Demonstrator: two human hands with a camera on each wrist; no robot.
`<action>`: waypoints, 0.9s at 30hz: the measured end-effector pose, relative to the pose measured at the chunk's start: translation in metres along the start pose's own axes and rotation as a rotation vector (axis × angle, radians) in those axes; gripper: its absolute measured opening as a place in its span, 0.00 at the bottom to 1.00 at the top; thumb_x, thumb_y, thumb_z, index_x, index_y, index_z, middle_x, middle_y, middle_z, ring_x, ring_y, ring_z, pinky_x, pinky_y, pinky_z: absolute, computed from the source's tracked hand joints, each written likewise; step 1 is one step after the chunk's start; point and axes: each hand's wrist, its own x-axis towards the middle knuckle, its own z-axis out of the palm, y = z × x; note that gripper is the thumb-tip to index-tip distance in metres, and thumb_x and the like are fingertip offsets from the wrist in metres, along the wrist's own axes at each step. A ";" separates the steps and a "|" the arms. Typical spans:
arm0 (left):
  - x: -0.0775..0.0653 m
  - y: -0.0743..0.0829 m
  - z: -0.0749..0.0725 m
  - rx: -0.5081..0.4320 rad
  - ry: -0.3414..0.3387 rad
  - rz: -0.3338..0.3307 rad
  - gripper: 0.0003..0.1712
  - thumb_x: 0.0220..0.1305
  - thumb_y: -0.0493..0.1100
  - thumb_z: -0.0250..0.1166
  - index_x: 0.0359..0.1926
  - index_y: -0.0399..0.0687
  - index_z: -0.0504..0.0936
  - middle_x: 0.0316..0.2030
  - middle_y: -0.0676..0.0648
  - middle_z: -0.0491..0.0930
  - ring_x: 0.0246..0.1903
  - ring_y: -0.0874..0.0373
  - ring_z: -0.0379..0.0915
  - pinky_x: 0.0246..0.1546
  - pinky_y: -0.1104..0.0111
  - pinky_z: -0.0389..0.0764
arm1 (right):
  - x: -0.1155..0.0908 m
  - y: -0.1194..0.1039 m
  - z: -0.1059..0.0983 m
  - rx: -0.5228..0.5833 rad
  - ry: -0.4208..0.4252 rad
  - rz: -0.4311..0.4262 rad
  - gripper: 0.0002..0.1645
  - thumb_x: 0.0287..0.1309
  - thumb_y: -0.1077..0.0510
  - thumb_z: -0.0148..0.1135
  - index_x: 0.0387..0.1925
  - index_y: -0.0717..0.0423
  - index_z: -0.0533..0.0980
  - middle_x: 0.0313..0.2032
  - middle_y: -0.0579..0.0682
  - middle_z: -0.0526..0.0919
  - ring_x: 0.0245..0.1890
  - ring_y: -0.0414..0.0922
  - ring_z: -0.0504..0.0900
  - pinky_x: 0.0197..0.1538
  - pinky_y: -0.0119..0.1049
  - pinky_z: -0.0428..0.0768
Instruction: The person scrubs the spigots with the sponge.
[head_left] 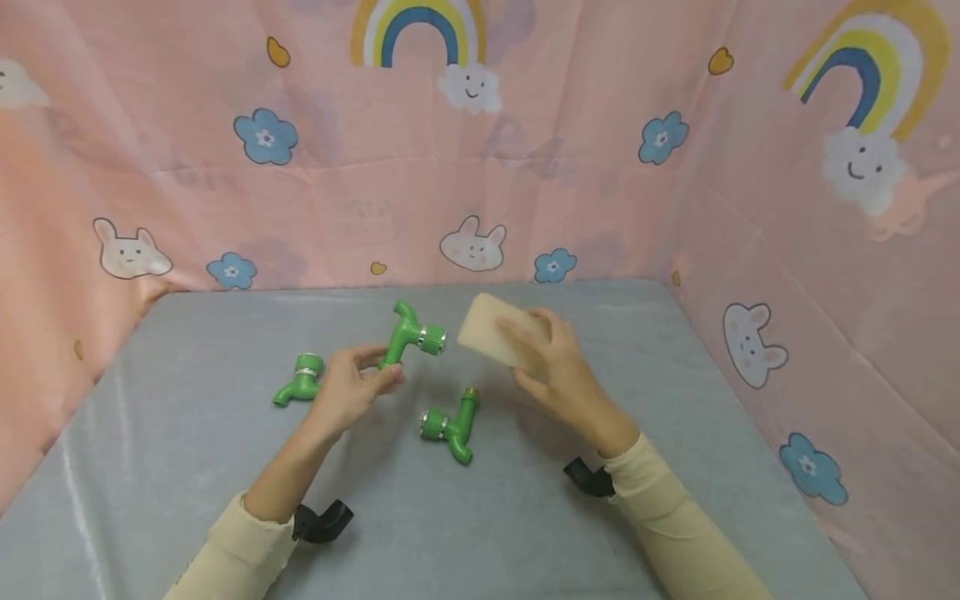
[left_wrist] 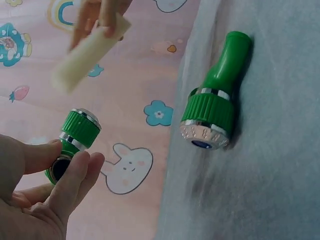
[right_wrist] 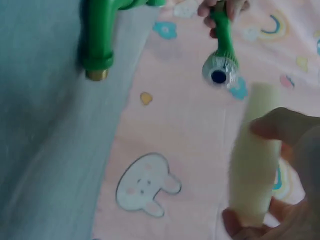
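My left hand point(head_left: 348, 393) grips a green plastic tap point(head_left: 406, 335) by its inlet end, holding it above the table. The tap's ribbed knob with silver bands points right, toward the other hand. In my right hand point(head_left: 564, 372) is a pale cream sponge block point(head_left: 491, 332), pinched between thumb and fingers and slightly blurred. A small gap separates sponge and tap in the head view. The left wrist view shows the held tap point(left_wrist: 80, 130) with its dark round opening between the fingers. Sponge point(right_wrist: 255, 160) and thumb fill the lower right of the right wrist view.
A second green tap point(head_left: 453, 425) lies on the grey-covered table point(head_left: 495, 533) between the forearms, its brass-coloured threaded end pointing away. Another green tap point(head_left: 302, 380) lies left of the left hand. A pink patterned cloth point(head_left: 360, 192) stands behind and beside the table.
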 end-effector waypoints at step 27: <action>0.000 -0.010 0.012 -0.061 -0.222 0.109 0.24 0.71 0.31 0.59 0.66 0.25 0.71 0.53 0.24 0.80 0.46 0.41 0.84 0.47 0.61 0.88 | -0.004 -0.010 0.003 0.070 -0.033 -0.141 0.37 0.50 0.66 0.72 0.64 0.45 0.77 0.62 0.64 0.70 0.60 0.62 0.69 0.57 0.59 0.77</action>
